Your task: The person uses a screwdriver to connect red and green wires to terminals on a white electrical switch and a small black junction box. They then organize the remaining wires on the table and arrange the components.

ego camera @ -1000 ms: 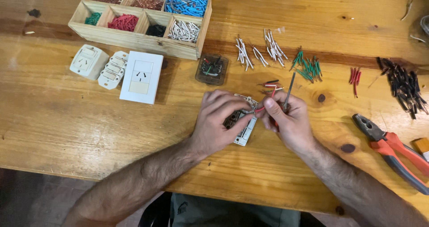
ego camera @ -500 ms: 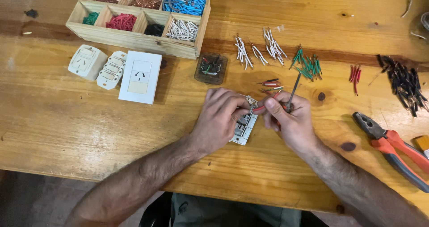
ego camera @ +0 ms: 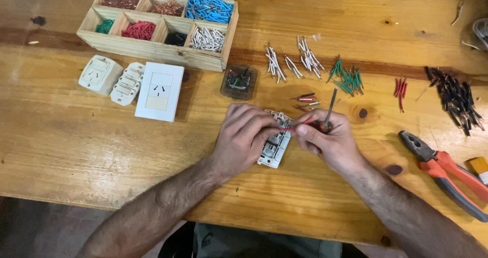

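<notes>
My left hand (ego camera: 244,136) rests on a white socket module (ego camera: 275,146) lying back side up on the wooden table (ego camera: 76,151), fingers pressing it down. My right hand (ego camera: 325,138) grips a screwdriver (ego camera: 330,105) whose shaft points away from me, and its thumb and forefinger pinch a short red wire (ego camera: 294,127) over the module. A few loose red and green wire pieces (ego camera: 306,101) lie just beyond my hands.
A wooden compartment box (ego camera: 160,22) with sorted wire bits stands at the back left. Three white socket plates (ego camera: 132,85) lie below it, a dark clear module (ego camera: 238,82) beside them. Piles of white (ego camera: 292,62), green (ego camera: 345,77), red (ego camera: 400,90), black wires (ego camera: 457,99); red-handled pliers (ego camera: 447,171) on the right.
My hands have shifted slightly on the module; the screwdriver shaft has tipped more upright and the red wire is now pinched over the module's back.
</notes>
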